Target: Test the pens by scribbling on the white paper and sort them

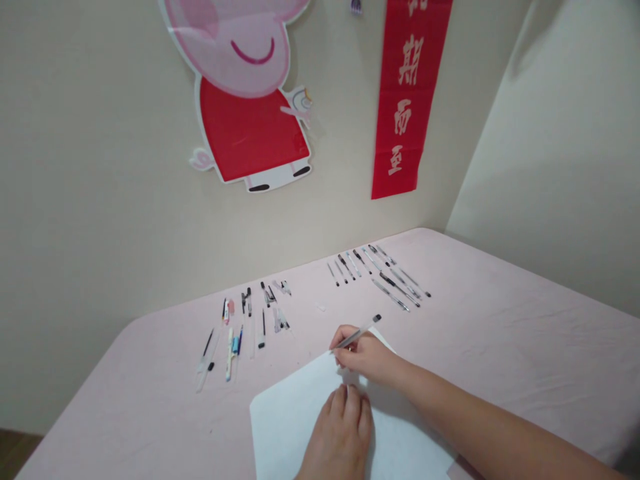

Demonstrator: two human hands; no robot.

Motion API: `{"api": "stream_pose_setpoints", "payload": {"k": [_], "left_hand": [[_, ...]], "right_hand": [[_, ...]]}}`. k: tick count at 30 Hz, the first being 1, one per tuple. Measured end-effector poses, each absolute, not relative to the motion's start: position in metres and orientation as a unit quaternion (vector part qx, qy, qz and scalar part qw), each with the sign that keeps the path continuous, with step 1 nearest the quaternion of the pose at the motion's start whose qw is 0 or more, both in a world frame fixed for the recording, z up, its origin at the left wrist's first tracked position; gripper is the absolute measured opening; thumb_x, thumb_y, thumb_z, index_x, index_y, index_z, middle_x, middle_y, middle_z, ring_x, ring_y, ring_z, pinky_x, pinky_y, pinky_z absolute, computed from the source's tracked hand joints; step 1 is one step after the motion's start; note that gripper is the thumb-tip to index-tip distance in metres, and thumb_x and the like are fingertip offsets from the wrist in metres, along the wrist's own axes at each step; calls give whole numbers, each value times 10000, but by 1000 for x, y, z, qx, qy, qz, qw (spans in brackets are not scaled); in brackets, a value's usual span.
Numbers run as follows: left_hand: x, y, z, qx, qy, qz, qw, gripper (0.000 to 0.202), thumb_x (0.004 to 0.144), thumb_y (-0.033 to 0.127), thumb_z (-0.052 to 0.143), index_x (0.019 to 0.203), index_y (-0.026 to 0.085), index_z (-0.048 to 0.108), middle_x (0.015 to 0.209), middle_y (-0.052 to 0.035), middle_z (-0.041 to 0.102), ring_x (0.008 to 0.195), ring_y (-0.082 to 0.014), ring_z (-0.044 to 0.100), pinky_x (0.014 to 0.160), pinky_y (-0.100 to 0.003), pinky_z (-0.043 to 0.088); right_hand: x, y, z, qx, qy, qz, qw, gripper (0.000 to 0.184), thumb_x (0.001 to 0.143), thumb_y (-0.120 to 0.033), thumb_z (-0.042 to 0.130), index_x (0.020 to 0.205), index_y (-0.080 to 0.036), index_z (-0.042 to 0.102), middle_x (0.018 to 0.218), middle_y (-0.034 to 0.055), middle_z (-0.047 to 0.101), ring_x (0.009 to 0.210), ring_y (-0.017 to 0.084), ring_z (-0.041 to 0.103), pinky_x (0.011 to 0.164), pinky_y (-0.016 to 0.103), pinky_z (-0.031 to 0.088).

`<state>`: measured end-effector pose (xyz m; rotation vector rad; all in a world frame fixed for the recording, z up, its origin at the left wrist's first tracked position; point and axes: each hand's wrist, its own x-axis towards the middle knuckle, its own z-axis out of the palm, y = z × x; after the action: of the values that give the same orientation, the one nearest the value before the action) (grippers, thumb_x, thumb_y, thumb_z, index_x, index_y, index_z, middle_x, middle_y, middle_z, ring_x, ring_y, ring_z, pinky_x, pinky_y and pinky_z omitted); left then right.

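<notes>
A sheet of white paper (285,413) lies on the pink-covered table. My left hand (340,427) rests flat on the paper, palm down, with its fingers stretched forward and nothing seen in it. Just beyond it, near the paper's far edge, my right hand (365,357) grips a clear-barrelled pen (359,333) with a dark end cap. The pen slants, its dark end up to the right and its tip end down at the left by the fingers. I cannot tell whether the tip touches the paper.
Several whole pens (390,293) lie in rows at the back right. Left of the paper are several pen parts, among them a black refill (209,341) and a yellowish barrel (229,353). A small white scrap (321,307) lies between. Behind the pink table cover (500,333) stands a wall (125,200).
</notes>
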<state>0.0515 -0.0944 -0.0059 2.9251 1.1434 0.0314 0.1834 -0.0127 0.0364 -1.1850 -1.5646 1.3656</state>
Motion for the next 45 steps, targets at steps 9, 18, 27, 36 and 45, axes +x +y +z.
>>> {"api": "stream_pose_setpoints", "payload": {"k": [9, 18, 27, 36, 45], "left_hand": [[40, -96, 3, 899, 430, 28, 76, 539, 866, 328, 496, 1365, 128, 454, 1413, -211, 434, 1262, -363, 436, 993, -482, 412], [43, -99, 19, 850, 503, 26, 152, 642, 839, 422, 528, 1391, 113, 419, 1473, -220, 329, 1355, -408, 278, 1070, -561, 293], [43, -102, 13, 849, 501, 55, 157, 626, 870, 379, 475, 1414, 89, 368, 1504, -223, 257, 1393, -402, 163, 1109, -568, 231], [44, -104, 17, 854, 499, 44, 143, 599, 894, 379, 424, 1420, 99, 355, 1514, -211, 239, 1401, -390, 129, 1120, -554, 215], [43, -106, 25, 855, 498, 30, 144, 573, 924, 401, 349, 1407, 94, 379, 1513, -200, 256, 1398, -383, 137, 1126, -543, 212]], "right_hand": [[182, -9, 3, -485, -653, 457, 361, 74, 685, -123, 538, 717, -190, 533, 546, -65, 462, 504, 92, 423, 479, 195, 321], [181, -13, 13, -471, -739, 377, 300, 75, 707, -129, 521, 689, -201, 533, 535, -59, 476, 499, 105, 449, 493, 211, 333], [183, -13, 9, -471, -739, 383, 292, 70, 757, -160, 502, 708, -208, 512, 542, -62, 499, 466, 101, 452, 484, 214, 334], [182, -14, 11, -460, -762, 359, 282, 85, 750, -145, 502, 695, -196, 543, 595, -37, 531, 544, 112, 472, 526, 213, 353], [181, -13, 11, -473, -766, 347, 264, 79, 738, -146, 501, 697, -193, 549, 571, -43, 512, 533, 113, 461, 530, 218, 343]]}}
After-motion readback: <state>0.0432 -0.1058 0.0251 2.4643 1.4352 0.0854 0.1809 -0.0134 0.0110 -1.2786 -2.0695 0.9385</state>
